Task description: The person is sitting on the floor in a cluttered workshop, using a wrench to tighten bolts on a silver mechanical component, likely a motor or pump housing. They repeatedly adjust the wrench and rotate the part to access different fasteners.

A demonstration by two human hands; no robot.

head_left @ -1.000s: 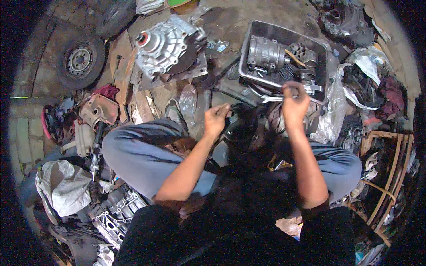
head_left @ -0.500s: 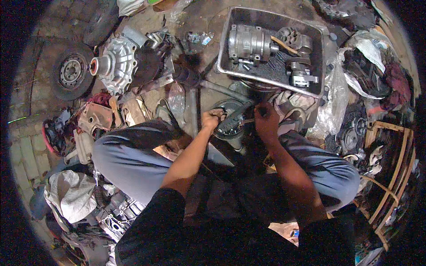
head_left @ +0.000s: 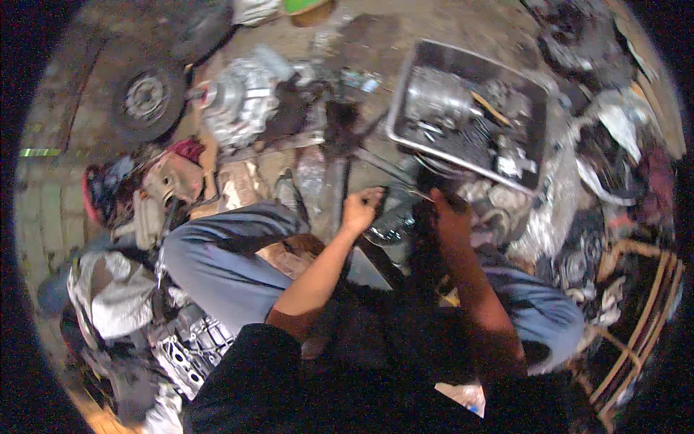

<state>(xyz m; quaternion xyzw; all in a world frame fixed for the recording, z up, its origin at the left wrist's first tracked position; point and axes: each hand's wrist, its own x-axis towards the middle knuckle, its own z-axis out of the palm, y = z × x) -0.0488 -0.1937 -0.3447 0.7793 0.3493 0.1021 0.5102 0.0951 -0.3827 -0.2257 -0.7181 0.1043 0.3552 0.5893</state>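
A dark, greasy metal part (head_left: 396, 220) sits low between the person's knees, just in front of the body, where both hands can bear on it. The left hand (head_left: 359, 210) curls its fingers around the part's left edge, seemingly to steady it. The right hand (head_left: 450, 217) closes over the right side; the picture is blurred, so whether its fingers pinch a thin tool or only the part, I cannot tell. Just beyond, within reach, a metal tray (head_left: 405, 94) keeps loose engine pieces together. Farther left lie a casing (head_left: 242, 98) and a small wheel (head_left: 147, 98).
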